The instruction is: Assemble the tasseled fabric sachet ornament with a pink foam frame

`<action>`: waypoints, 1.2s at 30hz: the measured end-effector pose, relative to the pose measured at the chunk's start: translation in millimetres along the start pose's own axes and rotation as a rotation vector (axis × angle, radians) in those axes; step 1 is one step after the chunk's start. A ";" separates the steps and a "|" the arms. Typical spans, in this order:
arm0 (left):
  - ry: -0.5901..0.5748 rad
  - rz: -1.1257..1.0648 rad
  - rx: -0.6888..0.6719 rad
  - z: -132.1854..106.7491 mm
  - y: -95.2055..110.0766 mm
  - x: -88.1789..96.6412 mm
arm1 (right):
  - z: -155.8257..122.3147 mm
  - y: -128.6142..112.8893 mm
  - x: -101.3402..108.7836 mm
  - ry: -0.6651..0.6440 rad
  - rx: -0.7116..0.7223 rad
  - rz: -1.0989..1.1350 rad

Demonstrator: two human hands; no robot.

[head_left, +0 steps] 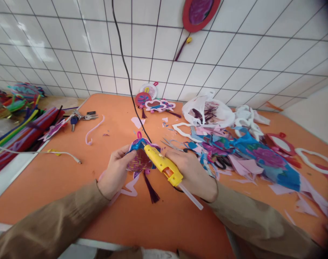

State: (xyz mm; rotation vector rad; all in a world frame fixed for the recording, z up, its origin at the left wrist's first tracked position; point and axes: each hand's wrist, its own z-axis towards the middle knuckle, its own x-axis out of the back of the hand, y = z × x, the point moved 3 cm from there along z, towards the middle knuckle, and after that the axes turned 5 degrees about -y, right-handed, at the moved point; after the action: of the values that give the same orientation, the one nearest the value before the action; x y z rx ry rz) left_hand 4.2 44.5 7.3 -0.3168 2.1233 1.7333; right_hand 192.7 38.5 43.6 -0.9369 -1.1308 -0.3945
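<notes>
My right hand is closed around a yellow hot glue gun, with a clear glue stick poking out of its rear. The gun's nozzle is at the upper edge of a fabric ornament in blue, purple and brown; whether it touches cannot be made out. My left hand pinches the ornament by its left side. A pink loop rises from the ornament's top, and a dark tassel hangs below it. Under the hands lies a pale pink cut-out strip.
Scissors, blue floral fabric and pink scraps lie to the right, before a white plastic bag. Finished-looking ornaments lean at the tiled wall. Keys, a white cable and pipe cleaners are leftward. A black cord hangs down centrally.
</notes>
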 end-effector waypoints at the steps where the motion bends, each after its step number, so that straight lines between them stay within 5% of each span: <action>1: -0.006 -0.004 0.005 -0.2 -0.1 -0.8 | 0.2 -0.1 -0.7 -0.006 0.000 -0.001; 15: -0.150 -0.012 0.051 -0.5 -7.2 -4.2 | 1.5 -3.6 -10.8 -0.075 0.045 0.003; 36: 0.005 0.000 -0.024 0.1 2.1 1.4 | 1.1 6.8 -2.4 0.025 -0.020 -0.047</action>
State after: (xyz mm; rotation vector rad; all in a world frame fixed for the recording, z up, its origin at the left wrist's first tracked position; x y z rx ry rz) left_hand 2.1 45.1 8.5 -0.3287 2.1074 1.7610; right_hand 195.8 42.9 38.6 -0.9214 -1.1293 -0.4557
